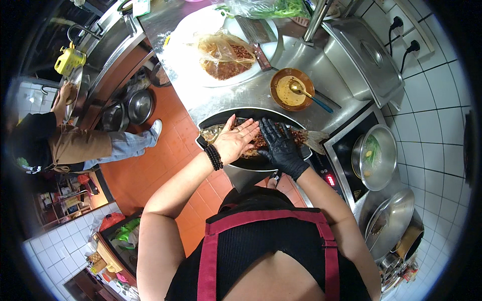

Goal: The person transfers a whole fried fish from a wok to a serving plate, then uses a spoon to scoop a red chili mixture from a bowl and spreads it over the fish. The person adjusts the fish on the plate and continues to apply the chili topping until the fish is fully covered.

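Note:
A whole fish [312, 140] lies in a black oval dish [257, 164] with a pale rim, at the front edge of a steel counter. Its head points left, and its tail reaches over the dish's right end. Chopped reddish-brown seasoning [260, 142] coats its body. My left hand [235, 141], bare with a black bead bracelet, is spread flat over the part behind the head. In a black glove, my right hand [281, 146] lies palm down nearer the tail. Neither hand grasps anything; both hide much of the fish.
Behind the dish are a brown bowl [276, 101] with sauce and spoon, a bag of chopped seasoning [226, 56] and a cleaver [258, 34]. On the right, a steel bowl [389, 158] stands over an induction cooker [339, 150]. Another person [79, 145] works at the left sink.

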### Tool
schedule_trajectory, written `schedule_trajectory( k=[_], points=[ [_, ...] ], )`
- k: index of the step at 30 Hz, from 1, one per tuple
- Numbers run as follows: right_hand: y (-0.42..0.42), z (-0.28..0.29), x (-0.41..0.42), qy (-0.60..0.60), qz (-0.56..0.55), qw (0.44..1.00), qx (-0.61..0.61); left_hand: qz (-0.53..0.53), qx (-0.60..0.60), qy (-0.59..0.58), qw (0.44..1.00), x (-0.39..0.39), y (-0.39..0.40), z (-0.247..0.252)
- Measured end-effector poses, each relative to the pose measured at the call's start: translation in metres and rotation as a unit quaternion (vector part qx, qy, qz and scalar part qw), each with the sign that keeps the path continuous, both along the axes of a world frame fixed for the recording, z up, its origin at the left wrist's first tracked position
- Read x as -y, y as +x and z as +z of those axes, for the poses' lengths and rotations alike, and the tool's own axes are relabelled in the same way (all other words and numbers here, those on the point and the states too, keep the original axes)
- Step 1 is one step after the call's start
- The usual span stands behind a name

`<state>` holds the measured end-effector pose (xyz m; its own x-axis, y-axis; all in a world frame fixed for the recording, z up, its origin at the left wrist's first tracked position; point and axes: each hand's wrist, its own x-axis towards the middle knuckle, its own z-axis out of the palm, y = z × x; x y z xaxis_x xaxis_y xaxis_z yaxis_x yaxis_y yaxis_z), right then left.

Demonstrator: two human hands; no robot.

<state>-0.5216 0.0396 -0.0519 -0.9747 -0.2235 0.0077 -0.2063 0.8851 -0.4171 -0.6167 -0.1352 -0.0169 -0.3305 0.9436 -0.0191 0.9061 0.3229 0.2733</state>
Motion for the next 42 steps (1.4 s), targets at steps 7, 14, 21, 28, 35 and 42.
schedule_trajectory(
  k=[7,14,21,28,35,42],
  points=[
    [-0.011,0.019,-0.025,-0.048,-0.080,0.994,-0.064,0.047,0.015,0.034,0.998,0.014,-0.002,0.014],
    [-0.044,0.024,-0.121,0.104,-0.233,0.965,-0.056,0.023,0.009,0.025,0.999,0.034,0.016,0.011],
    [-0.058,0.020,-0.137,0.118,-0.220,0.968,0.022,0.042,0.002,0.037,0.998,0.028,0.015,0.022],
    [-0.087,0.067,-0.100,-0.097,-0.138,0.959,-0.228,0.432,0.300,0.316,0.790,-0.012,-0.094,0.022],
    [-0.183,0.060,-0.042,0.021,-0.142,0.988,-0.049,0.505,0.487,0.368,0.611,-0.037,-0.176,-0.029],
    [-0.218,0.043,-0.050,0.054,-0.156,0.983,-0.078,0.512,0.473,0.356,0.623,-0.016,-0.136,-0.036]
  ],
)
